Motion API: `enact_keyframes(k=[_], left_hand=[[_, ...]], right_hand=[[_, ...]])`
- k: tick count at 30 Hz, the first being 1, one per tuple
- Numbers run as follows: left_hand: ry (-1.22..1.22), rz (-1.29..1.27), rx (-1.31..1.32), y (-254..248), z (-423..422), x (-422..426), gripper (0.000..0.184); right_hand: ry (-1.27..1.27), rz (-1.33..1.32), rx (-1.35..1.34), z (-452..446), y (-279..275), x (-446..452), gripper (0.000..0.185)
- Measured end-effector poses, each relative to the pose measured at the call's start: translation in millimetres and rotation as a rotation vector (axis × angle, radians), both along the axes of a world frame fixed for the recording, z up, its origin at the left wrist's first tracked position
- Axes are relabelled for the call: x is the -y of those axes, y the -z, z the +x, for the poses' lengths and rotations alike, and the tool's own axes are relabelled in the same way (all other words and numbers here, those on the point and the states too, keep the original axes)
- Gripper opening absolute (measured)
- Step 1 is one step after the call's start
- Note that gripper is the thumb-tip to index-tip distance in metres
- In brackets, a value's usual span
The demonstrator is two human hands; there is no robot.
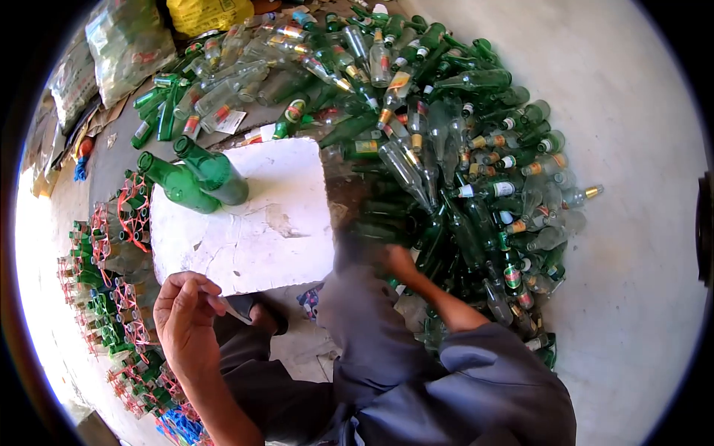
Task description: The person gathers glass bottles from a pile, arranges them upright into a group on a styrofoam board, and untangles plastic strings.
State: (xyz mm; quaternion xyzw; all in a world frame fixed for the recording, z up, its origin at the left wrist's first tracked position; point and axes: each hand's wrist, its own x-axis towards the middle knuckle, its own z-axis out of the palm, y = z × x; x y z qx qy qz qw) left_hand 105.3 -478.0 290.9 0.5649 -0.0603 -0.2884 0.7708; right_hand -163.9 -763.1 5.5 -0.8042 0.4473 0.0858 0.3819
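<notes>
My left hand (184, 308) is raised at the near left corner of a white block (290, 178), thumb and fingers pinched together. From its fingertips sticks a thin, pale, blade-like strip (236, 308); its exact kind is unclear. Smeared by motion, my right hand (399, 264) is above my knee at the near edge of the bottle heap, fingers hidden. A dark blurred shape (361, 245) lies just left of it, and I cannot tell whether the hand holds it. Two green glass bottles, one to the left (178, 183) and one to the right (213, 172), stand on the block.
A large heap of green and clear bottles (468, 149) spreads behind and to the right. Bottles bundled with red string (130, 305) line the left side. Filled sacks (126, 48) and a yellow bag (208, 13) are at the back. Pale floor (617, 223) extends rightward.
</notes>
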Motion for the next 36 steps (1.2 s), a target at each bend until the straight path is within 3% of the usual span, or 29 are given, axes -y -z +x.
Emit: enact_keyframes(k=[6, 9, 13, 16, 21, 28, 36], left_hand=[[0.032, 0.032, -0.017, 8, -7, 5, 0.019], [0.054, 0.049, 0.002, 7, -8, 8, 0.019], [0.048, 0.050, 0.009, 8, -8, 9, 0.019], [0.055, 0.057, 0.031, 8, -7, 9, 0.019], [0.050, 0.067, 0.020, 6, -8, 12, 0.019], [0.043, 0.035, 0.009, 6, -10, 8, 0.019], [0.049, 0.015, -0.001, 2, -12, 3, 0.018]], right_hand=[[0.059, -0.155, -0.076, -71, 26, -35, 0.034], [0.392, -0.374, -0.089, -71, 12, -17, 0.043], [0.271, -0.367, -0.237, -69, -11, 24, 0.057], [0.240, -0.272, -0.294, -68, 2, 41, 0.059], [0.302, -0.333, -0.324, -58, 25, 39, 0.054], [0.416, -0.264, -0.334, -66, 12, 29, 0.051], [0.265, -0.333, -0.214, -85, -15, -16, 0.048]])
